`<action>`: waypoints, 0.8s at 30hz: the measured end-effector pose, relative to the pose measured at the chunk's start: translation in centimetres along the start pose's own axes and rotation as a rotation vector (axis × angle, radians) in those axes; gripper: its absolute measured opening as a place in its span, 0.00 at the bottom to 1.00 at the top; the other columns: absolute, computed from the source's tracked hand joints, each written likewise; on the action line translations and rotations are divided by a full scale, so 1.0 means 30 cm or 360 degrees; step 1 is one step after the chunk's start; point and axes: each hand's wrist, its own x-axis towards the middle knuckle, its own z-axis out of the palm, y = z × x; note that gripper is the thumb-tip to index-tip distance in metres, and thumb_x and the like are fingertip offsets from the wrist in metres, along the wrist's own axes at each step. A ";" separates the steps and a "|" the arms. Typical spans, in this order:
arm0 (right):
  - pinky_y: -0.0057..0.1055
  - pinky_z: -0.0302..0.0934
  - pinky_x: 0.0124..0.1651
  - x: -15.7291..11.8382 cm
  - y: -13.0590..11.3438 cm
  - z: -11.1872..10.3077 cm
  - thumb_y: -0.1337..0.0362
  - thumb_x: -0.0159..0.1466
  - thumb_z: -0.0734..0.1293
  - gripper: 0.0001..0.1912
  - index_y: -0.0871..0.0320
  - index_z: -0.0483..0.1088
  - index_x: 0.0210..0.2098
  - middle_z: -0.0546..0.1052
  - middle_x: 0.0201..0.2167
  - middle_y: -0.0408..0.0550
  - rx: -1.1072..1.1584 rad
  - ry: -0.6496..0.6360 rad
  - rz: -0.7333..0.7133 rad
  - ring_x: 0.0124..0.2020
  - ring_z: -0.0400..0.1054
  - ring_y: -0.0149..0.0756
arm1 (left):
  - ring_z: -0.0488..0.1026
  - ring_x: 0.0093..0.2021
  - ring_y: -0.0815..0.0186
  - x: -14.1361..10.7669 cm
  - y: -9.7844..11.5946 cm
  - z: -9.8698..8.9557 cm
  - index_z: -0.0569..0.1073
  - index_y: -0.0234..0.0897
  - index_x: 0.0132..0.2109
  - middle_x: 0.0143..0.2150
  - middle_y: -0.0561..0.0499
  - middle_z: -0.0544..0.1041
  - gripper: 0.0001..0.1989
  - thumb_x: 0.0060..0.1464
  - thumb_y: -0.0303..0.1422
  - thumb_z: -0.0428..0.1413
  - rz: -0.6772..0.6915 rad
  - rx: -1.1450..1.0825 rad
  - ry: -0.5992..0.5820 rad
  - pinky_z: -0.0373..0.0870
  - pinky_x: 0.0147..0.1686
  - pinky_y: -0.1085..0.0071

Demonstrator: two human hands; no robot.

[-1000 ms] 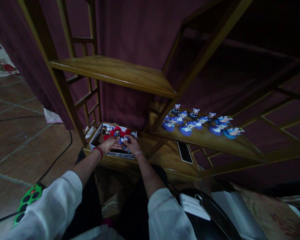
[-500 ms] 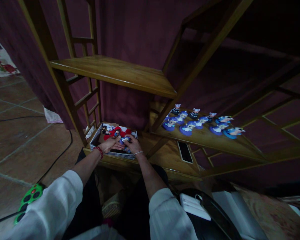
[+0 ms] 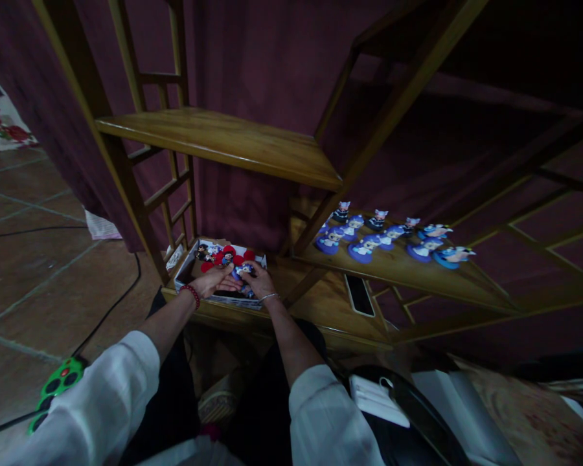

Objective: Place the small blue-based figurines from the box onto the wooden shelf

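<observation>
Over a white box (image 3: 179, 279) on the low shelf, my left hand (image 3: 216, 280) and my right hand (image 3: 259, 281) meet around a small blue-and-white figurine (image 3: 243, 268). Fingers of both hands close on it. Red, black and white figurines (image 3: 217, 255) lie in the box behind my hands. Another small bluish figurine (image 3: 247, 291) shows between my hands, lower down. Several purple-and-blue figurines (image 3: 366, 248) stand on the raised shelf at the right.
An upper wooden shelf board (image 3: 218, 139) spans above the box. A dark-screened phone (image 3: 360, 295) lies on the low shelf. A green object (image 3: 61, 382) and black cables are on the floor at left. A white device (image 3: 379, 401) rests at lower right.
</observation>
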 end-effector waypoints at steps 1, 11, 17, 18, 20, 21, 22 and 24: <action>0.31 0.62 0.42 0.001 0.001 0.000 0.61 0.50 0.65 0.15 0.54 0.68 0.38 0.72 0.34 0.41 -0.0009 -0.0006 -0.0008 0.34 0.66 0.31 | 0.75 0.29 0.63 0.004 -0.002 -0.002 0.67 0.30 0.34 0.28 0.41 0.77 0.17 0.50 0.43 0.52 -0.0003 -0.0016 -0.0004 0.72 0.33 0.68; 0.29 0.61 0.42 -0.002 -0.001 -0.005 0.62 0.52 0.63 0.15 0.54 0.67 0.40 0.72 0.34 0.40 -0.0207 0.0006 -0.0040 0.35 0.66 0.30 | 0.75 0.30 0.66 -0.002 0.006 0.009 0.66 0.33 0.36 0.28 0.46 0.76 0.12 0.54 0.39 0.49 -0.0002 -0.0075 0.0111 0.72 0.30 0.72; 0.30 0.60 0.43 0.001 0.007 -0.003 0.60 0.52 0.64 0.16 0.54 0.67 0.40 0.71 0.36 0.41 -0.0187 0.0009 -0.0030 0.35 0.65 0.31 | 0.75 0.28 0.65 -0.007 0.009 0.014 0.67 0.32 0.33 0.27 0.45 0.76 0.14 0.54 0.40 0.48 -0.0008 -0.0002 0.0096 0.72 0.31 0.71; 0.30 0.60 0.43 0.001 0.009 -0.003 0.60 0.52 0.64 0.16 0.54 0.67 0.40 0.71 0.35 0.41 -0.0169 0.0004 -0.0024 0.35 0.65 0.31 | 0.75 0.28 0.65 -0.007 0.008 0.013 0.67 0.31 0.32 0.27 0.44 0.76 0.15 0.54 0.40 0.47 -0.0005 0.0014 0.0083 0.72 0.31 0.71; 0.30 0.60 0.43 0.001 0.009 -0.003 0.60 0.52 0.64 0.16 0.54 0.67 0.40 0.72 0.35 0.41 -0.0139 0.0000 -0.0022 0.35 0.66 0.31 | 0.75 0.28 0.65 -0.008 0.009 0.013 0.68 0.31 0.31 0.27 0.43 0.76 0.16 0.54 0.42 0.47 -0.0003 0.0038 0.0058 0.72 0.31 0.71; 0.30 0.61 0.43 0.002 0.008 -0.004 0.60 0.51 0.64 0.16 0.54 0.67 0.40 0.72 0.35 0.41 -0.0131 0.0005 -0.0021 0.35 0.66 0.31 | 0.75 0.28 0.65 -0.009 0.009 0.013 0.68 0.31 0.30 0.27 0.43 0.76 0.17 0.54 0.42 0.47 -0.0005 0.0044 0.0051 0.72 0.31 0.71; 0.30 0.61 0.43 0.002 0.007 -0.004 0.61 0.51 0.64 0.15 0.54 0.68 0.39 0.72 0.35 0.41 -0.0128 0.0010 -0.0019 0.35 0.66 0.31 | 0.75 0.28 0.65 -0.010 0.009 0.013 0.68 0.31 0.30 0.26 0.43 0.76 0.17 0.53 0.43 0.47 -0.0008 0.0048 0.0048 0.72 0.31 0.71; 0.30 0.62 0.42 0.001 0.002 -0.005 0.61 0.51 0.65 0.15 0.54 0.68 0.39 0.72 0.34 0.40 -0.0119 0.0010 -0.0004 0.34 0.66 0.31 | 0.74 0.28 0.65 -0.010 0.010 0.013 0.68 0.31 0.29 0.26 0.43 0.76 0.18 0.53 0.43 0.47 -0.0012 0.0051 0.0052 0.72 0.31 0.71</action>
